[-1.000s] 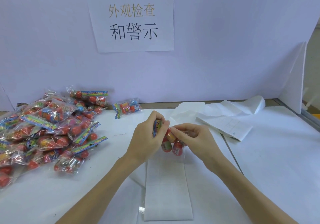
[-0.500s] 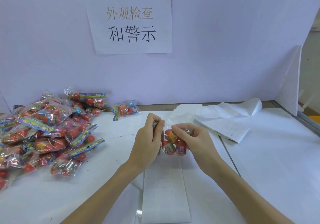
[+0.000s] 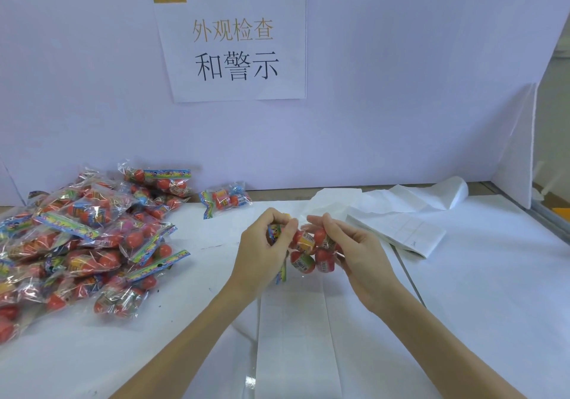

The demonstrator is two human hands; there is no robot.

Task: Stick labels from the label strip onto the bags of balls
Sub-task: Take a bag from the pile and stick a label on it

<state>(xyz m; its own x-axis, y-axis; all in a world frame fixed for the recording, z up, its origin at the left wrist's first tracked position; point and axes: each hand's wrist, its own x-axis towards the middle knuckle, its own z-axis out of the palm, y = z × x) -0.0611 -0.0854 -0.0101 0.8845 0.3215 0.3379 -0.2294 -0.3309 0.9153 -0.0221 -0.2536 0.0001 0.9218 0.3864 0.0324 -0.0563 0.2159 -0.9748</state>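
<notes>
In the head view, your left hand (image 3: 262, 253) is curling its fingers around the printed header end of a bag of balls (image 3: 308, 250), thumb and forefinger pinching narrowly at the top, while your right hand (image 3: 354, 253) is gripping the opposite side of the same bag, its fingers bent over the crinkly clear film. You are holding the bag up off the table (image 3: 493, 275), between both hands, just above the far end of the label strip (image 3: 296, 337), which is lying flat as a long, smooth white band running toward you between your forearms. Whether a label is already sitting on the bag, you cannot tell from here. The bag is showing round red balls with small printed bands, packed tight under glossy, wrinkled plastic. To your left, a loose pile of bags (image 3: 80, 244) is heaping on the white table, all shiny cellophane with colourful striped headers, and one single bag (image 3: 223, 201) is lying apart near the back wall. To your right, a folded sheet of labels (image 3: 398, 232) is resting on crumpled white backing paper (image 3: 431, 195). On the pale wall, a paper sign (image 3: 234, 41) with printed characters is hanging, a yellow tape piece at its corner.
</notes>
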